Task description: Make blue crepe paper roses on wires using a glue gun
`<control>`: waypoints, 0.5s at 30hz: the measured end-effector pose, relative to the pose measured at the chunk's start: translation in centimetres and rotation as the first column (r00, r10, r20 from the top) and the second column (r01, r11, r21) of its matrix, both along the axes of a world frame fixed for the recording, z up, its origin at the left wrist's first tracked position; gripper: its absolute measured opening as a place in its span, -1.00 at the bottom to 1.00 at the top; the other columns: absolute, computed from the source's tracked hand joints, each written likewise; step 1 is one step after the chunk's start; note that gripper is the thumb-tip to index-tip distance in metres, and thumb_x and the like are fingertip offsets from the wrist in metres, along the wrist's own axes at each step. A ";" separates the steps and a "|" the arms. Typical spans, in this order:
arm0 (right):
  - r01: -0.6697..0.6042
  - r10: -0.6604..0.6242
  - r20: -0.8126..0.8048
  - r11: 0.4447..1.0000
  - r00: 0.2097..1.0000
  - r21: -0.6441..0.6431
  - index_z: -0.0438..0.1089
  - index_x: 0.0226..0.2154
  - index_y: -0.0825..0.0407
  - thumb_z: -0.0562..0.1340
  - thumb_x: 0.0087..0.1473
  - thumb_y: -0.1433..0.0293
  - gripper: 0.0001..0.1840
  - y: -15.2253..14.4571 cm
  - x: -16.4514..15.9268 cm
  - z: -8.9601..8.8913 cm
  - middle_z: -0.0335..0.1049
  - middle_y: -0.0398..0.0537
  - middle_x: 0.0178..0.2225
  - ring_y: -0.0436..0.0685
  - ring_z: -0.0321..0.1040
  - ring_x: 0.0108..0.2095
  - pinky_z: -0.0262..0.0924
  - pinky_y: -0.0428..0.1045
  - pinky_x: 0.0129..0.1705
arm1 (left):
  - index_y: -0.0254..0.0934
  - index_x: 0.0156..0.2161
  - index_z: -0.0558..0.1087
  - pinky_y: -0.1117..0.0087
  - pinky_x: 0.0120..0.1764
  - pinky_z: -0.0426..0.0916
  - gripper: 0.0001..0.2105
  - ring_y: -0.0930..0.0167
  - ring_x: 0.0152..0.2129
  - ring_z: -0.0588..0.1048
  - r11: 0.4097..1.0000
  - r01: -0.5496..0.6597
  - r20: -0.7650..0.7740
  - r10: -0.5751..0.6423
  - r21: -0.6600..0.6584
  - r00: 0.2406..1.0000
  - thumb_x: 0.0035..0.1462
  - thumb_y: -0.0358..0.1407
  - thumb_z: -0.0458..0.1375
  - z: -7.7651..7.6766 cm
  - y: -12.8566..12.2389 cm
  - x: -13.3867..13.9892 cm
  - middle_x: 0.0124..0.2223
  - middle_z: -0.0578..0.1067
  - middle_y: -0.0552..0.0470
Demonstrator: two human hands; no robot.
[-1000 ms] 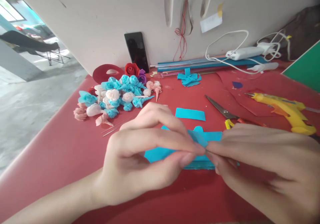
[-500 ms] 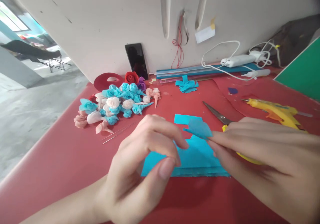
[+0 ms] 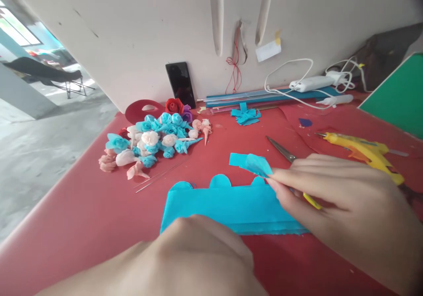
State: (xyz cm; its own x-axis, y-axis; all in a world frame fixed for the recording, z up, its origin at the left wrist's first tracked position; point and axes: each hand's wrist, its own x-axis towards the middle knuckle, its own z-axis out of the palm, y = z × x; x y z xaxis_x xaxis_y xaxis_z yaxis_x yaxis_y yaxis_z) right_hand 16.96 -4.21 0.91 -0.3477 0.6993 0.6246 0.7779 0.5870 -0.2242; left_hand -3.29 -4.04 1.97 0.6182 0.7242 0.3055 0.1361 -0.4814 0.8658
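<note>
My right hand (image 3: 343, 194) pinches a small curled blue crepe paper petal (image 3: 259, 164) between thumb and forefinger, above the far edge of a folded stack of blue crepe paper (image 3: 211, 205). Just behind the petal lies a flat blue paper strip (image 3: 236, 159). Rounded blue pieces (image 3: 220, 181) stick out along the stack's far side. In front of the stack is my left hand (image 3: 201, 256), back of the hand up; its fingers are hidden from view. Scissors (image 3: 280, 148) with yellow handles lie partly under my right hand.
Paper flowers (image 3: 150, 137) in blue, white and pink are heaped at the left, beside thin wires (image 3: 155, 179). A yellow glue gun (image 3: 360, 148) lies at the right. Blue strips (image 3: 245, 114), a phone (image 3: 181, 83) and a white power strip (image 3: 312, 83) are at the back.
My left hand has dropped toward me and turned back up, uncovering more of the blue stack. My right hand, with the petal, has shifted slightly left.
</note>
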 end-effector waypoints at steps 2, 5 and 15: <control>-0.017 0.011 -0.078 0.997 0.997 -0.079 0.43 -0.61 0.08 0.10 0.10 0.52 -0.67 -0.1 0.1 0.2 0.41 -0.13 -0.61 -0.01 0.29 -0.63 0.08 -0.05 -0.57 | -0.18 -0.55 0.34 0.53 -0.57 0.31 -0.74 0.49 -0.66 0.36 0.992 0.127 -0.043 -0.127 -0.003 0.991 0.15 -0.38 -0.02 0.0 0.5 0.1 -0.59 0.40 0.09; -0.080 0.042 -0.196 0.979 0.980 -0.189 0.42 -0.60 0.04 0.11 0.08 0.51 -0.70 -0.3 0.0 0.6 0.43 -0.20 -0.60 -0.04 0.33 -0.61 0.10 -0.10 -0.59 | -0.24 -0.50 0.18 0.57 -0.65 0.15 -0.83 0.54 -0.71 0.19 0.952 0.302 -0.212 -0.304 -0.044 0.929 0.09 -0.48 -0.08 -0.3 1.8 0.2 -0.62 0.24 0.14; -0.213 0.060 -0.383 0.904 0.922 -0.371 0.30 -0.60 -0.03 0.11 0.11 0.48 -0.72 -0.7 -0.2 0.9 0.29 -0.33 -0.65 -0.13 0.21 -0.64 0.05 -0.19 -0.60 | -0.29 -0.42 0.55 0.59 -0.49 0.36 -0.90 0.50 -0.56 0.49 0.983 -0.057 -0.089 0.042 -0.174 0.995 0.07 -0.39 0.19 -1.6 2.9 0.6 -0.50 0.56 0.08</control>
State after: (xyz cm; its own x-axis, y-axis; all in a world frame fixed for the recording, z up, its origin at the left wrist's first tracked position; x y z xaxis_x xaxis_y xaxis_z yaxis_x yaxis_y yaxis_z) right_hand 16.72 -4.90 1.80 -0.2673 0.8756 0.4023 0.5195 0.4826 -0.7051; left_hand -2.72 -1.16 0.38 0.5984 0.7924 0.1189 0.2321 -0.3134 0.9208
